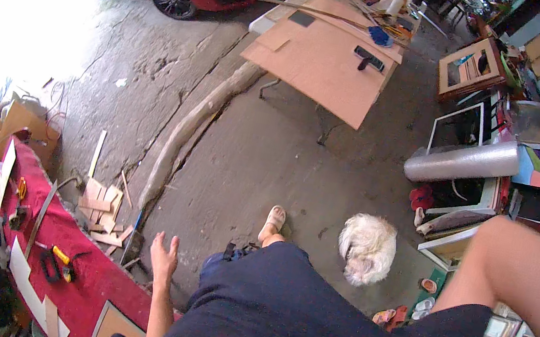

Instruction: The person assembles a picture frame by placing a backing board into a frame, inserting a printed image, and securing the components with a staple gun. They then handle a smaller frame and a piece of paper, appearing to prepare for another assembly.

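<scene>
Your left hand [163, 256] is hanging empty, fingers spread, beside the long red-covered workbench [97, 268]; right hand unseen. Be watching the white fluffy dog [366, 248].

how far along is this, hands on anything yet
Done: cut wood scraps lie piled by the red-covered bench, tools spread on it. In hand: nothing; the left hand hangs open and empty beside the bench, the right hand is out of view. Left: cardboard sheets on the far table lie untouched.
</scene>
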The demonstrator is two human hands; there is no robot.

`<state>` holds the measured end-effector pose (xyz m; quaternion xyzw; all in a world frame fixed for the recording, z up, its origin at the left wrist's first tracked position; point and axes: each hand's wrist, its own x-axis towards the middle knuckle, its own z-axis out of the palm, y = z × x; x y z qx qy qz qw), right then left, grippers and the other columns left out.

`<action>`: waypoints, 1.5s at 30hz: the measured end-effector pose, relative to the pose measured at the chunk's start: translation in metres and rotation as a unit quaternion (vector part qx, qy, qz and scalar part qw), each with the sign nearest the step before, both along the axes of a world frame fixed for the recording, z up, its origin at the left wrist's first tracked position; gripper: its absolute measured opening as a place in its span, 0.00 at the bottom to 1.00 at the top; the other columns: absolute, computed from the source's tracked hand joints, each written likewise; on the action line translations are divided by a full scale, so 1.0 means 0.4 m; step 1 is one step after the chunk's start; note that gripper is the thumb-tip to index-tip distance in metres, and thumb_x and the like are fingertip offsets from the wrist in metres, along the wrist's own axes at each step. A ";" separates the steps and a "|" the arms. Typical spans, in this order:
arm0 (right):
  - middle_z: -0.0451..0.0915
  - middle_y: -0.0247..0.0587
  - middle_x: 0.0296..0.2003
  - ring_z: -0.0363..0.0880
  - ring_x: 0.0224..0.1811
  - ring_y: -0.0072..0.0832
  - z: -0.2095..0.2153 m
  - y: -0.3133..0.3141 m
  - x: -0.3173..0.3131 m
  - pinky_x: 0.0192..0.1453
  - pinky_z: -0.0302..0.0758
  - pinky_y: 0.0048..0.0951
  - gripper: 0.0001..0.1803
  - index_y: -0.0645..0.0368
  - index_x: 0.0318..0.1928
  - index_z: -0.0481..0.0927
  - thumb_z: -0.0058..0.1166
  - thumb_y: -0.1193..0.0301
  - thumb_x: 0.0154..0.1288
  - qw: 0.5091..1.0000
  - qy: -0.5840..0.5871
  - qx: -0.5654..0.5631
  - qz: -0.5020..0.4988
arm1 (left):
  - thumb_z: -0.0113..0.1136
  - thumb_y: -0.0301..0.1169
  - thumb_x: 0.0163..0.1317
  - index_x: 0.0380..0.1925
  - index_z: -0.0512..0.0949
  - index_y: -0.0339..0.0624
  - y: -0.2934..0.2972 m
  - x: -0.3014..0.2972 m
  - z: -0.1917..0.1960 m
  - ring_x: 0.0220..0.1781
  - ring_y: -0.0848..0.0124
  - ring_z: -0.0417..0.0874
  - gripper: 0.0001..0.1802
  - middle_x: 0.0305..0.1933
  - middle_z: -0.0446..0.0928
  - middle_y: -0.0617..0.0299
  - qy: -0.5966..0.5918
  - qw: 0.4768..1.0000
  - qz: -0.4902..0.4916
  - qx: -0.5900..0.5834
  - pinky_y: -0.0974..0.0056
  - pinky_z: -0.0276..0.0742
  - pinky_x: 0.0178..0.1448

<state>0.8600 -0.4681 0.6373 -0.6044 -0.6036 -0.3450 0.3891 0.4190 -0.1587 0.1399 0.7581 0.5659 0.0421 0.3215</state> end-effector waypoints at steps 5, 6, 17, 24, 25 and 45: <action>0.80 0.45 0.31 0.76 0.32 0.31 -0.150 -0.104 0.190 0.37 0.72 0.31 0.25 0.63 0.39 0.77 0.43 0.51 0.74 0.991 0.127 -0.001 -0.035 | 0.58 0.39 0.66 0.57 0.75 0.40 0.001 0.426 0.034 0.41 0.55 0.84 0.22 0.39 0.82 0.46 -0.063 0.991 -0.106 -0.058 0.56 0.77 0.49; 0.80 0.45 0.31 0.76 0.31 0.31 -0.195 -0.117 0.222 0.37 0.72 0.31 0.25 0.63 0.39 0.78 0.43 0.51 0.74 0.985 0.166 -0.006 -0.047 | 0.56 0.37 0.67 0.56 0.76 0.42 -0.005 0.513 0.059 0.36 0.56 0.84 0.19 0.33 0.81 0.47 -0.076 0.986 -0.134 -0.061 0.57 0.77 0.44; 0.81 0.43 0.28 0.79 0.30 0.29 -0.560 -0.176 0.509 0.36 0.73 0.27 0.25 0.66 0.38 0.80 0.49 0.52 0.72 0.858 0.489 -0.134 -0.078 | 0.54 0.46 0.66 0.28 0.82 0.40 -0.104 1.196 0.067 0.29 0.47 0.82 0.20 0.22 0.78 0.46 -0.016 0.941 -0.329 -0.077 0.50 0.76 0.36; 0.81 0.43 0.28 0.80 0.30 0.30 -0.600 -0.217 0.925 0.36 0.74 0.27 0.22 0.65 0.39 0.80 0.50 0.54 0.72 0.848 0.475 -0.201 -0.124 | 0.56 0.45 0.64 0.27 0.81 0.40 -0.205 1.718 -0.049 0.31 0.46 0.81 0.19 0.25 0.79 0.46 -0.065 0.901 -0.412 -0.120 0.48 0.76 0.38; 0.81 0.43 0.28 0.80 0.31 0.29 -0.613 -0.220 1.002 0.37 0.74 0.27 0.22 0.65 0.39 0.80 0.50 0.55 0.73 0.839 0.481 -0.214 -0.139 | 0.56 0.46 0.64 0.27 0.81 0.40 -0.224 1.815 -0.074 0.32 0.46 0.81 0.19 0.26 0.79 0.46 -0.067 0.886 -0.442 -0.121 0.47 0.76 0.38; 0.80 0.47 0.34 0.81 0.34 0.37 -1.017 0.549 2.338 0.41 0.76 0.35 0.09 0.62 0.47 0.77 0.49 0.73 0.69 0.874 0.374 -0.309 0.013 | 0.50 0.47 0.72 0.16 0.78 0.36 -0.143 1.952 -0.053 0.22 0.79 0.61 0.30 0.17 0.66 0.69 -0.309 0.892 0.323 -0.071 0.67 0.53 0.28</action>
